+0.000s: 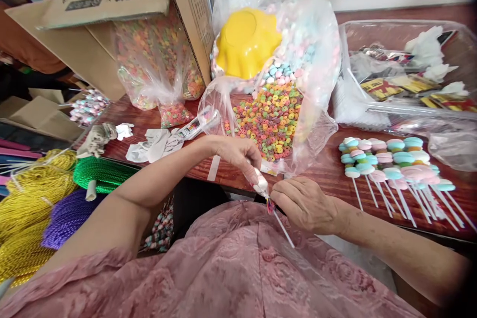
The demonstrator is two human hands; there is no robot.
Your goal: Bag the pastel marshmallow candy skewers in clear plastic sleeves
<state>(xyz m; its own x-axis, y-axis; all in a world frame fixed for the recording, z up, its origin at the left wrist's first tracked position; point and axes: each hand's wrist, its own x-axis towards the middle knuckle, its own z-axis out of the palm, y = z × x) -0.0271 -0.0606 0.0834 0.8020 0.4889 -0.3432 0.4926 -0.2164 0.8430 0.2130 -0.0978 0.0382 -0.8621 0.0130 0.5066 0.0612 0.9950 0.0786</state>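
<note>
Close to my body at the table's edge is a candy skewer (262,185), with pale pink and white candy on top and a thin white stick (283,229) slanting down to the right. My left hand (238,154) pinches the candy at its upper end. Just below, my right hand (300,203) has its fingers closed at the colourful wrapper-like bit (270,205) where candy meets stick. What exactly its fingertips grip is partly hidden. Beyond my hands, ring candies (266,119) and pastel candies (278,73) fill an opened plastic bag (320,84).
Finished-looking candy skewers (397,159) lie at right beside a clear plastic bin (413,25). A yellow bowl (248,42) sits upturned on the bag. A cardboard box (190,15), gloves (154,144) and bundles of gold cord (30,208), green cord (104,174) and purple cord (70,218) are left.
</note>
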